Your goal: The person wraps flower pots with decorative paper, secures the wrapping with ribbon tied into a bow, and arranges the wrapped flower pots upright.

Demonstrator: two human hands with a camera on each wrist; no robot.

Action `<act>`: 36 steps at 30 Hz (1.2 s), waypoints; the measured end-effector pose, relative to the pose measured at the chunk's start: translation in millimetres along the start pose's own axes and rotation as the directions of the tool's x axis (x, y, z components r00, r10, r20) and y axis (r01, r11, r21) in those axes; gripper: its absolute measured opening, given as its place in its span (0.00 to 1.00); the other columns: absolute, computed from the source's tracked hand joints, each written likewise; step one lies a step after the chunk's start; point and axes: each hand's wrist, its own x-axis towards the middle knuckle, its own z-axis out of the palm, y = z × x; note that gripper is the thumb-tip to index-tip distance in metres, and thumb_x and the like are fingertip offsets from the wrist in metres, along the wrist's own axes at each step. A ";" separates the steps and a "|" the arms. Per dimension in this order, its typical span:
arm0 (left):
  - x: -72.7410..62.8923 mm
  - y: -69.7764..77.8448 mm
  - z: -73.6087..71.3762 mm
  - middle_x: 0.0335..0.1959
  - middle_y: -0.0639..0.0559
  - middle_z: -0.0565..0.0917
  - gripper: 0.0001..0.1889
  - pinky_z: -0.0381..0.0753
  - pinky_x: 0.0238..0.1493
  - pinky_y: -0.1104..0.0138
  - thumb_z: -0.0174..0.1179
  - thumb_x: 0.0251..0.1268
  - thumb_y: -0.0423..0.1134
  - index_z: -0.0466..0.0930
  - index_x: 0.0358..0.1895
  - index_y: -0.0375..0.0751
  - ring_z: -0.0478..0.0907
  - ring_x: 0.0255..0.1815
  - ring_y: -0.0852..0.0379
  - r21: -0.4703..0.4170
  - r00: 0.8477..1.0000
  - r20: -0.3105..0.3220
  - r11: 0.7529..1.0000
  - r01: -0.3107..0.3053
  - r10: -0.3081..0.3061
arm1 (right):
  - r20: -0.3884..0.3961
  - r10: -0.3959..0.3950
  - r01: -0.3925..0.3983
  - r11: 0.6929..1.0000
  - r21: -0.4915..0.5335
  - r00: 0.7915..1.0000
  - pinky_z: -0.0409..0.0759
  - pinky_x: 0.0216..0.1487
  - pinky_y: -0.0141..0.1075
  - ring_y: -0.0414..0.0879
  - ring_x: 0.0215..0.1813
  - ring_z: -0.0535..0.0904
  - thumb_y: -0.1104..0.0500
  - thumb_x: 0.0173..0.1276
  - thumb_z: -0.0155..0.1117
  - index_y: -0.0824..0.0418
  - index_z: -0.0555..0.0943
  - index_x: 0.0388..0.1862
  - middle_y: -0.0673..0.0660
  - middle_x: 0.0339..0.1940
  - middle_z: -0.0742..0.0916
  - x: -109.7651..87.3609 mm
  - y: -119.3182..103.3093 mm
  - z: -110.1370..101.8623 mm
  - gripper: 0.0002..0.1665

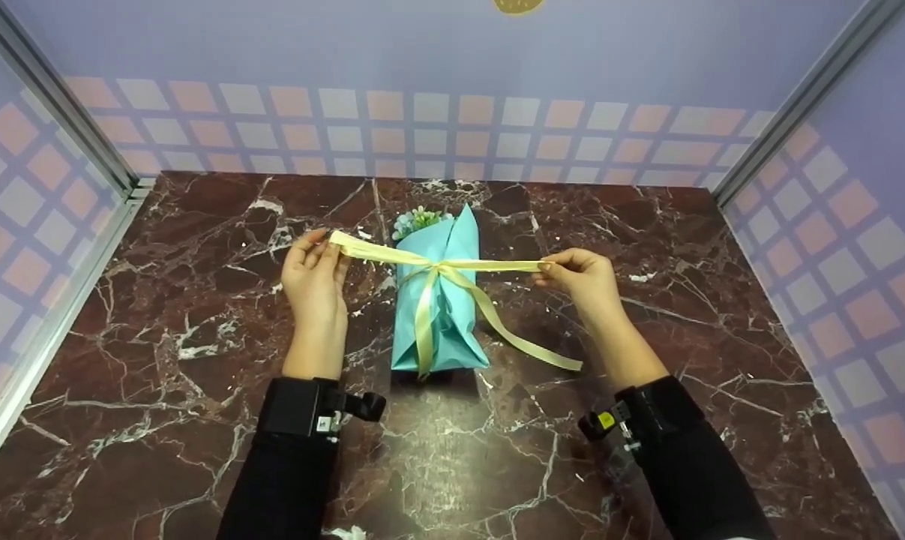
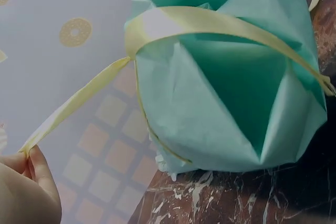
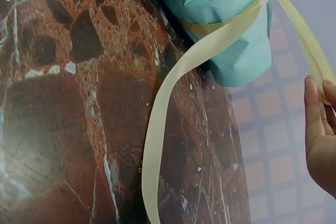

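A bouquet wrapped in turquoise paper [image 1: 452,244] lies at the middle of the table, with small blue and green flowers [image 1: 420,219] showing at its far end. Yellow ribbon [image 1: 489,265] circles the wrapping and is knotted at the front. To the left of the bouquet, my left hand [image 1: 315,277] pinches one stretch of ribbon. My right hand [image 1: 587,281] pinches another stretch on the right side. Both stretches look taut. Two loose tails hang from the knot, one down the paper, the other ribbon tail [image 3: 157,140] curving over the tabletop.
The table [image 1: 197,450] has a dark red marble pattern, with small white scraps [image 1: 642,277] scattered over it. A checkered lilac wall [image 1: 452,60] stands behind, and side panels [image 1: 864,225] close in left and right. Each wrist wears a black camera band [image 1: 298,409].
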 end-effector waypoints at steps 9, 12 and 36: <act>-0.7 -5.6 -9.2 0.28 0.48 0.80 0.08 0.82 0.37 0.68 0.52 0.72 0.26 0.77 0.48 0.25 0.77 0.25 0.58 0.125 0.994 0.001 0.986 0.108 -0.109 | -0.041 0.045 -0.045 0.999 0.004 0.998 0.86 0.37 0.37 0.47 0.28 0.86 0.79 0.63 0.61 0.84 0.78 0.42 0.62 0.29 0.86 1.1 3.9 -3.3 0.09; -1.6 -6.4 -14.6 0.28 0.47 0.81 0.07 0.84 0.41 0.65 0.51 0.71 0.25 0.77 0.47 0.25 0.79 0.26 0.58 0.118 0.992 0.003 0.985 0.127 -0.128 | -0.046 0.060 -0.060 0.998 0.004 0.997 0.86 0.36 0.36 0.46 0.26 0.86 0.79 0.63 0.60 0.88 0.75 0.45 0.60 0.28 0.87 1.9 7.2 -3.4 0.13; 0.1 -7.1 -27.7 0.30 0.43 0.81 0.08 0.85 0.36 0.66 0.50 0.72 0.24 0.75 0.48 0.22 0.81 0.24 0.58 0.179 0.987 0.059 0.974 0.137 -0.149 | -0.131 0.075 -0.070 0.997 0.035 0.989 0.86 0.33 0.37 0.47 0.25 0.86 0.80 0.62 0.61 0.83 0.80 0.39 0.62 0.27 0.86 -7.1 24.1 0.7 0.07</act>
